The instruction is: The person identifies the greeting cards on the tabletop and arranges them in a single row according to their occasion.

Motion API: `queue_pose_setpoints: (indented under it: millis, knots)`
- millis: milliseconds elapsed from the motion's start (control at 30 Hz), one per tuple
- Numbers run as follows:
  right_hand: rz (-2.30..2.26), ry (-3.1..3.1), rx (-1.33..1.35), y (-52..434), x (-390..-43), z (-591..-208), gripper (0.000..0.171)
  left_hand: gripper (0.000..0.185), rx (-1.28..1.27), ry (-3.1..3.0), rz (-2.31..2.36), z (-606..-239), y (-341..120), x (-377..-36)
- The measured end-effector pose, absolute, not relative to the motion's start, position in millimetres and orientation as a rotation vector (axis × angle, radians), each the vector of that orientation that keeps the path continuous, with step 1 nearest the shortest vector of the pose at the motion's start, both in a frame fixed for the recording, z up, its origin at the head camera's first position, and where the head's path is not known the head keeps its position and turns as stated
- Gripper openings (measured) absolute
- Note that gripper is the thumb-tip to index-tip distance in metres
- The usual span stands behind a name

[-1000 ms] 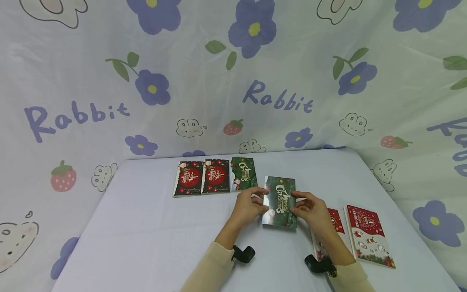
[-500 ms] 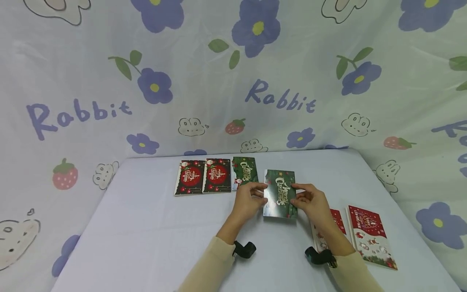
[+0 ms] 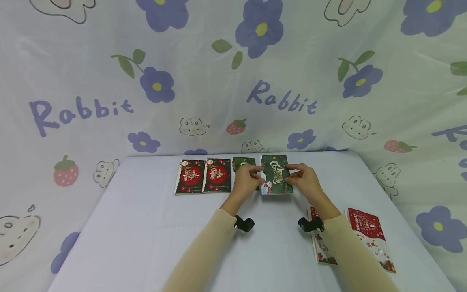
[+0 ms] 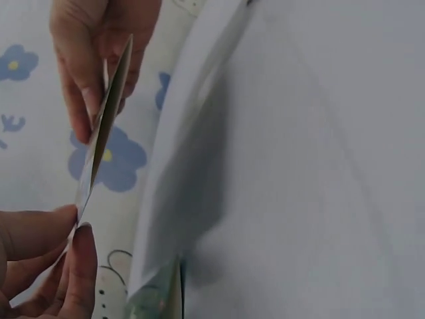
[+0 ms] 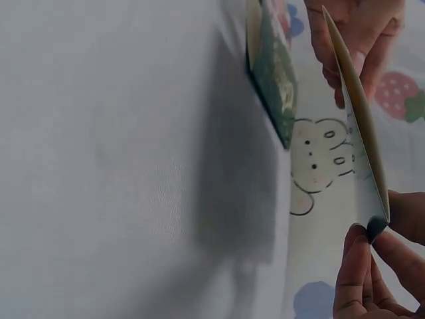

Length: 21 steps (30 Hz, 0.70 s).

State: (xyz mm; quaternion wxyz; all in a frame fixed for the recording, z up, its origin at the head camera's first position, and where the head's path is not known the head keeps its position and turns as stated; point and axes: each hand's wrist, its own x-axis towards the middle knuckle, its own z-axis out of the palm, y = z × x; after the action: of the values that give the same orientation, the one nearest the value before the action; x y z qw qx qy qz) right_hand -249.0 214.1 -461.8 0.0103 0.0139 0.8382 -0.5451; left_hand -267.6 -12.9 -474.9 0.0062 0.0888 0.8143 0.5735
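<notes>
left hand [image 3: 248,181] covering part of third green card [image 3: 240,163], forearm hiding much of red card [image 3: 322,247]

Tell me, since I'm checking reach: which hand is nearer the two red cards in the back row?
Left. The left hand is just right of the red cards, pinching the held green card; the right hand grips that card's far side.
</notes>
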Motion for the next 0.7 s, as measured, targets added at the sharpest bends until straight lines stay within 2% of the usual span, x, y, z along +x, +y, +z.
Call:
queue_pose_setpoints:
  millis: [300,700]
  knots:
    - [-1.592,2.634,0.115,209,-284,-472,0.053,0.035,0.215,2.643,1.686,-482,-7,-295]
    - [-1.603,2.569,0.180,207,-303,-492,0.051,0.037,0.154,2.681,1.605,-499,3,-310]
